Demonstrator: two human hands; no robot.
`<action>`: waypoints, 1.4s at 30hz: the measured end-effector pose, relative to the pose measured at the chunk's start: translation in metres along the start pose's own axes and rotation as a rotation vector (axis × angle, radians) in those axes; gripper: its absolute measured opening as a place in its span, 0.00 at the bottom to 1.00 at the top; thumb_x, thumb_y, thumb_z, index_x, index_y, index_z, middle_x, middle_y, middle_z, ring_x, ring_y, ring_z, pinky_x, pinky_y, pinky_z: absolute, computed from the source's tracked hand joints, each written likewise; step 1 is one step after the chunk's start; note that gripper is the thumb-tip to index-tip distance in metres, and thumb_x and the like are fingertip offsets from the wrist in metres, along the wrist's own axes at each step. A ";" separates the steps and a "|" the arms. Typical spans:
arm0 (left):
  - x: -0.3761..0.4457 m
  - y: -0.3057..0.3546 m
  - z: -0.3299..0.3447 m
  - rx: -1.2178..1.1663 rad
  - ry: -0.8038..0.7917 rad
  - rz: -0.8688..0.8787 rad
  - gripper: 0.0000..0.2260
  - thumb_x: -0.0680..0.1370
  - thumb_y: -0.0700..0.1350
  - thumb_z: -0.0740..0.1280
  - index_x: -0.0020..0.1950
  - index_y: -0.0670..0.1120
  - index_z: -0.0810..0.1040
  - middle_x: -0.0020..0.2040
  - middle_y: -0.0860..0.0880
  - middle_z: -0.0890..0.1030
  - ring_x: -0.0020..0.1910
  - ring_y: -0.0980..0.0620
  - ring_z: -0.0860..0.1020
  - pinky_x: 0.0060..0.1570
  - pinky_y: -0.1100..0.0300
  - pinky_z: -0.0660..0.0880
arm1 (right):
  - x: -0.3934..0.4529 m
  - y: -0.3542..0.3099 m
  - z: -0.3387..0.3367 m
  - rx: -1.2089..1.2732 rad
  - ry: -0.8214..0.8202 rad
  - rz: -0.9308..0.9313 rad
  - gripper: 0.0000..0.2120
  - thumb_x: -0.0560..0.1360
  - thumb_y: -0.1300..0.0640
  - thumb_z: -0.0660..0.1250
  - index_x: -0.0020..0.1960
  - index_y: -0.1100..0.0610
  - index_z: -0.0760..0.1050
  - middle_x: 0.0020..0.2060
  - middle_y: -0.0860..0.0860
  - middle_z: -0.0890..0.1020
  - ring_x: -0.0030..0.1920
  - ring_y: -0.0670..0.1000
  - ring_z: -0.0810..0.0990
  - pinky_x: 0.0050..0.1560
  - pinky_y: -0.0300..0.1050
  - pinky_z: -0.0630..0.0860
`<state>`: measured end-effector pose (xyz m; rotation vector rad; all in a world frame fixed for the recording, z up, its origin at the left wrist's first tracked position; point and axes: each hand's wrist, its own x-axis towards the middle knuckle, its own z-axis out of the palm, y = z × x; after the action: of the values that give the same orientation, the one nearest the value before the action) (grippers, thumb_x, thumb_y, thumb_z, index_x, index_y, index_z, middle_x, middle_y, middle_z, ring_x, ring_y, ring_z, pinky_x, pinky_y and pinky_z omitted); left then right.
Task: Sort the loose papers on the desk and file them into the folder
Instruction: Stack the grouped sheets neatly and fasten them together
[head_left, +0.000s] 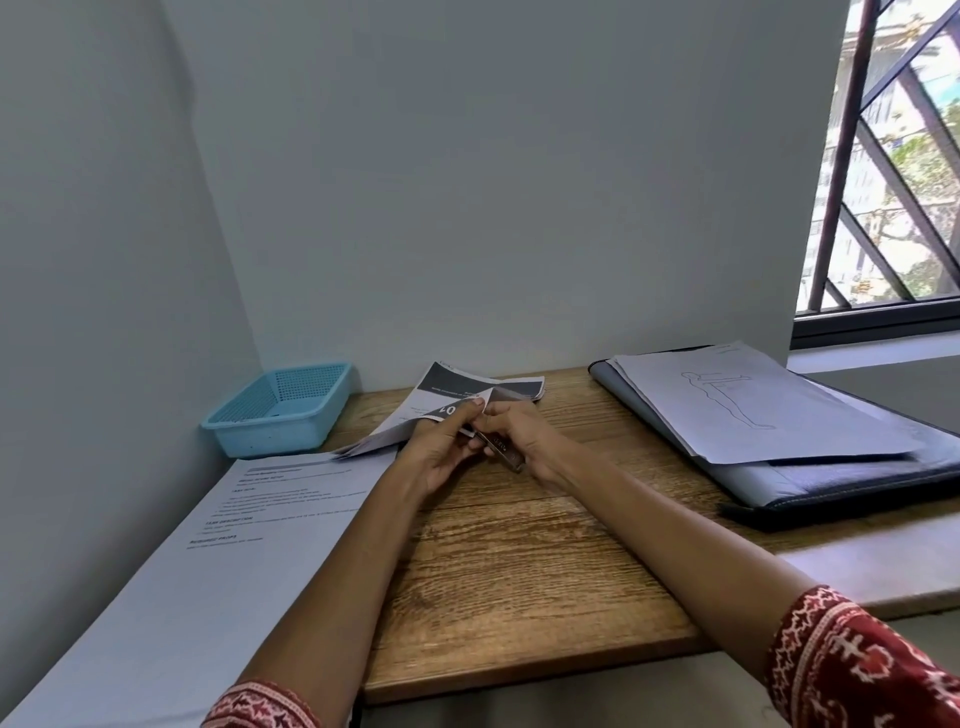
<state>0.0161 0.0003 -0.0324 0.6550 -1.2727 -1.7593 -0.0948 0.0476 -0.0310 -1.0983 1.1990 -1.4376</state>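
Observation:
At the back middle of the wooden desk (519, 561) lies a small bundle of printed papers with dark header bands (447, 387). My left hand (441, 447) pinches a lifted corner of that bundle between thumb and fingers. My right hand (524, 441) grips a small dark metal stapler (501, 449) right at that corner. A large white printed sheet (249, 519) lies on the left. On the right, a dark blue-grey folder (810, 480) lies on the desk with a sheet showing a line-drawn figure (748, 405) on top of it.
A light blue plastic basket (280, 410) stands in the back left corner against the wall. White walls close off the back and left. A barred window (893, 171) is at the right, above a pale ledge (872, 571) beside the desk.

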 end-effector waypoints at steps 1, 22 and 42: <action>0.001 0.000 0.000 -0.002 -0.003 0.002 0.02 0.76 0.37 0.67 0.43 0.39 0.76 0.31 0.45 0.77 0.23 0.53 0.71 0.26 0.60 0.75 | 0.000 -0.001 0.000 -0.005 0.004 0.005 0.07 0.76 0.66 0.64 0.42 0.59 0.78 0.33 0.53 0.81 0.27 0.44 0.79 0.27 0.33 0.72; 0.004 -0.001 -0.015 -0.055 -0.038 -0.297 0.18 0.83 0.50 0.53 0.54 0.37 0.74 0.45 0.37 0.82 0.41 0.42 0.83 0.43 0.49 0.79 | 0.006 -0.001 -0.080 -1.547 0.499 0.108 0.13 0.77 0.55 0.61 0.59 0.59 0.74 0.59 0.56 0.77 0.62 0.57 0.73 0.66 0.59 0.63; -0.069 0.126 0.026 0.335 0.458 0.571 0.05 0.77 0.40 0.62 0.42 0.45 0.73 0.34 0.50 0.72 0.35 0.55 0.70 0.35 0.63 0.68 | -0.031 -0.052 -0.044 -0.690 0.608 -0.506 0.14 0.77 0.49 0.65 0.57 0.56 0.78 0.49 0.52 0.83 0.52 0.53 0.81 0.56 0.50 0.74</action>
<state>0.0714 0.0570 0.0903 0.7369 -1.2720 -0.8792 -0.1384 0.0894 0.0133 -1.5630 2.0552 -1.8819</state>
